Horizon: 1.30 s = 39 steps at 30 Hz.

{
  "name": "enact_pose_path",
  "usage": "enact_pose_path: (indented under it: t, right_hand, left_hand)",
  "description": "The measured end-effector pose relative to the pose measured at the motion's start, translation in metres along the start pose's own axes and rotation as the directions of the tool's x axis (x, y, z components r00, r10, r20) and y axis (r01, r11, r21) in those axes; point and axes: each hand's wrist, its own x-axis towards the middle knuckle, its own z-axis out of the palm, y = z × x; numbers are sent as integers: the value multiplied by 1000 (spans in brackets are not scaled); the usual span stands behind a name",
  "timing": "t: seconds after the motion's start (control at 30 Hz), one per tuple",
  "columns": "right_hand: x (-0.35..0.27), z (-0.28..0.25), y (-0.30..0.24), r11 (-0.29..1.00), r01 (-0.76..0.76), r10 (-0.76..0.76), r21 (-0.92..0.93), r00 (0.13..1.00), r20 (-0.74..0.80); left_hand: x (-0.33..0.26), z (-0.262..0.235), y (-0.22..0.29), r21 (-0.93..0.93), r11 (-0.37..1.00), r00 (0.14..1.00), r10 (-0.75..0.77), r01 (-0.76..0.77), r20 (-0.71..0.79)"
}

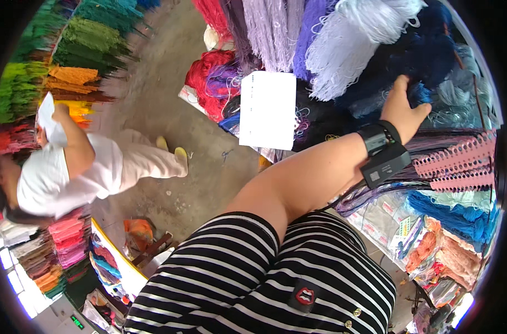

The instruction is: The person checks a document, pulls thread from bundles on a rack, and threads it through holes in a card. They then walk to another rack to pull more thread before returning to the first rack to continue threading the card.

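My left arm reaches across to the upper right, with a black wrist device strapped on it. My left hand (404, 108) is in among dark navy yarn (426, 58). Its thumb and a finger curve around a blue yarn hank (420, 93); the other fingers are hidden. Hanging just left of it are pale lilac yarn hanks (342, 47). A white sheet of paper (268, 110) lies against the yarn left of my forearm. My right hand does not show.
Beside my wrist, pink punched cards (459, 161) carry dark threads. Blue yarn (459, 220) and peach yarn (459, 253) lie at the lower right. A person in white (70, 172) holds a paper (52, 119) by the colourful yarn racks at left. Concrete floor (164, 94) runs between.
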Motion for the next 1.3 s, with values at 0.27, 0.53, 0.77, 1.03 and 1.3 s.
enact_pose_path:
  t: [0.27, 0.53, 0.77, 1.03, 1.3]
  right_hand:
    - [-104, 24, -289, 500, 854, -862, 146, 507, -13]
    - [-216, -31, -364, 356, 828, -934, 432, 317, 162]
    - [-250, -70, -362, 412, 769, -907, 489, 397, 139]
    - [-291, -104, -356, 247, 888, -936, 387, 323, -143]
    - [-330, -134, -333, 234, 712, -893, 662, 426, -143]
  left_hand:
    - [-65, -15, 29, 133, 991, 967, -34, 0, 251]
    - [-128, 15, 88, 301, 898, 257, -388, 320, 885]
    - [-114, 1, 113, 383, 898, 287, -433, 216, 854]
    - [-73, -26, 132, 171, 952, 466, -276, 255, 840]
    - [-72, -37, 115, 135, 941, 473, -275, 310, 837]
